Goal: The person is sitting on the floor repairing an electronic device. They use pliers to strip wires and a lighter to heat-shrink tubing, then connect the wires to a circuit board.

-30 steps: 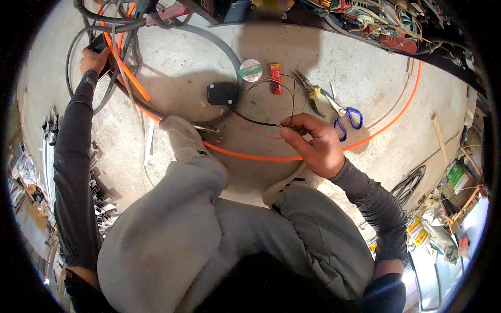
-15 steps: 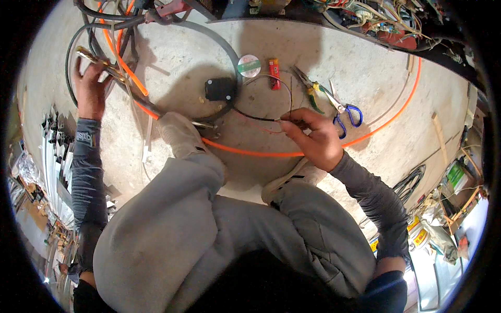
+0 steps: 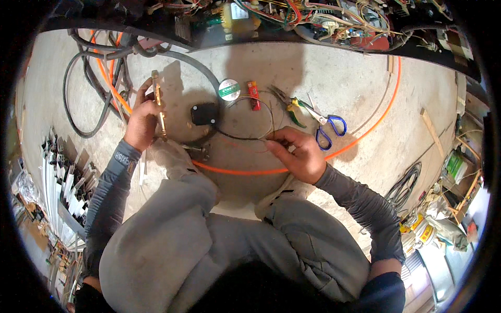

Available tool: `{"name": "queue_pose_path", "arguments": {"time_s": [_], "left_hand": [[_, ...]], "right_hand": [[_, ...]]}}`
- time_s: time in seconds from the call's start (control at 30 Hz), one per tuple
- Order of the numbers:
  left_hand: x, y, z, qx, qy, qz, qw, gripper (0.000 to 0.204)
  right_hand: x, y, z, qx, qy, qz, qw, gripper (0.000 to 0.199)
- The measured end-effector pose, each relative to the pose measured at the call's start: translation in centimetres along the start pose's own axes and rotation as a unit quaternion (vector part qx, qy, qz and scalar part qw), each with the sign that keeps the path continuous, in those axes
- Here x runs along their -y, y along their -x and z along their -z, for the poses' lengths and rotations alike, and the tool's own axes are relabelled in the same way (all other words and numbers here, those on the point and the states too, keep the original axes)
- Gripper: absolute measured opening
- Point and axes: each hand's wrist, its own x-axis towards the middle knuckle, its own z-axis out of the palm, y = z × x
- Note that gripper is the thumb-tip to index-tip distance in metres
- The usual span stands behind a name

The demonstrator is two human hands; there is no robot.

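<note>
My left hand point(image 3: 142, 121) is closed around a long brass-coloured metal fitting point(image 3: 158, 96), held upright above the floor near my left shoe. My right hand point(image 3: 298, 154) pinches the end of a thin black cable point(image 3: 237, 137) between thumb and fingertips; fine wires show at the pinch. This cable curves away left toward a small black box point(image 3: 204, 114) on the concrete. Beyond my right hand lie a red lighter-like item point(image 3: 254, 96), a white round roll with a green label point(image 3: 228, 89), pliers with yellow-green handles point(image 3: 291, 108) and blue-handled scissors point(image 3: 329, 124).
An orange hose point(image 3: 240, 172) arcs across the floor past my shoes. Thick black cables point(image 3: 83, 94) coil at the far left. An opened machine with exposed wiring point(image 3: 334, 21) spans the far side. Metal profiles point(image 3: 57, 182) are piled left; assorted materials point(image 3: 428, 229) lie right.
My left hand has moved right and toward me with the brass fitting, turning it upright and away from the hoses. My right hand keeps its pinch on the black cable. The view has shifted.
</note>
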Motion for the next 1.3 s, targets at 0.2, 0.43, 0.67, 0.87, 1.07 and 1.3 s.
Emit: {"name": "queue_pose_path", "arguments": {"time_s": [0.2, 0.43, 0.67, 0.87, 1.07, 1.3], "left_hand": [[1.2, -1.0, -2.8, -0.032, -0.036, -0.001, 0.999, 0.09], [1.1, -1.9, -4.1, -0.043, -0.126, -0.065, 0.989, 0.09], [2.3, -4.5, -2.9, -0.074, -0.264, -0.164, 0.948, 0.082], [2.5, -5.0, -2.5, -0.142, -0.507, -0.211, 0.824, 0.105], [2.7, -4.9, -2.8, -0.148, -0.578, -0.233, 0.768, 0.106], [2.2, -3.8, -3.9, -0.169, -0.668, -0.285, 0.667, 0.092]], "right_hand": [[-0.1, 0.4, 0.4, -0.008, 0.003, -0.009, 1.0, 0.017], [-0.5, 0.4, 0.3, 0.001, 0.008, -0.03, 1.0, 0.016], [-0.6, 0.0, 0.6, -0.006, 0.017, -0.011, 1.0, 0.019], [0.1, -1.3, 1.8, -0.039, 0.032, 0.012, 0.999, 0.021], [1.5, -2.9, 3.5, -0.076, 0.055, 0.033, 0.995, 0.02], [2.0, -4.5, 3.9, -0.122, 0.032, 0.074, 0.989, 0.019]]}}
